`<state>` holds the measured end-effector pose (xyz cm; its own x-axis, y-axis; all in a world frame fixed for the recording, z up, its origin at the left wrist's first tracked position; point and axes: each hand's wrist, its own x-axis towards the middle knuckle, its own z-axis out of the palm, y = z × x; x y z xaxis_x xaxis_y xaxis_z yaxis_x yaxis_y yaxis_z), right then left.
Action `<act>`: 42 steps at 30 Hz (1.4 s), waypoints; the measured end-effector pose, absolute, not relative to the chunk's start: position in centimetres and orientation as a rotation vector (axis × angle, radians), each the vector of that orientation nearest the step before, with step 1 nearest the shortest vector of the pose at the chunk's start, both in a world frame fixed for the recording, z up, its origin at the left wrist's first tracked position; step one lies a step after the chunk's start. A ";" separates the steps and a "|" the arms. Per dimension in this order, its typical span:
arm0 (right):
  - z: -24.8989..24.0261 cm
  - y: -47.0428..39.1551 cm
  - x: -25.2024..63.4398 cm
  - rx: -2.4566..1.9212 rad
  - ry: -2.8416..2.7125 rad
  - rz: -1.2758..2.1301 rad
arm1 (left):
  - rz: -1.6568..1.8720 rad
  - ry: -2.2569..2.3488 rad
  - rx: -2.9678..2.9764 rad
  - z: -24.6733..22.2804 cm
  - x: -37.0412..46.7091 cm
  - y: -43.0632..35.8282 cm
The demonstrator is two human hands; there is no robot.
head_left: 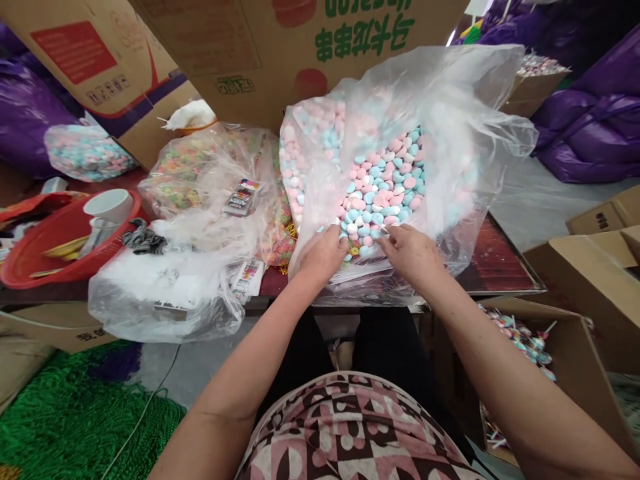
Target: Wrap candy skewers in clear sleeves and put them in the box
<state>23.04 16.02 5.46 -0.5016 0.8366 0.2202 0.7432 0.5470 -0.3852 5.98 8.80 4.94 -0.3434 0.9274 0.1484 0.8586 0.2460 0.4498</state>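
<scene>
A large clear plastic bag lies wide on the table, its mouth facing me. It holds many pink, blue and white round candies. My left hand is at the near left edge of the opening, fingertips curled together against the bag and candies. Across the opening, my right hand has its thumb and fingers pinched at the candies' near edge. What either pinch holds is too small to make out. A small yellow ring-like piece sits between the hands, above white sheets under the plastic.
Left of the bag lie another clear bag of colourful pieces, a small printed pack and a red basket with a white cup. Cardboard boxes stand behind. An open carton of wrapped lollipops is at lower right.
</scene>
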 end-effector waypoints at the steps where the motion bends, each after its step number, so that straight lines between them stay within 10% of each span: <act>1: 5.3 16.3 22.6 -1.319 -2.448 0.301 | 0.789 2.329 1.663 5.0 6.0 8.6; 8: 5.2 17.5 22.2 -1.284 -2.251 0.531 | 1.454 1.622 0.811 5.4 7.8 6.6; 16: 7.6 11.5 23.7 -0.947 -1.797 1.596 | 1.593 1.115 0.445 5.3 10.0 5.4; 42: 6.1 4.3 26.5 -0.963 -1.292 1.854 | 1.595 0.961 0.390 4.5 11.6 3.1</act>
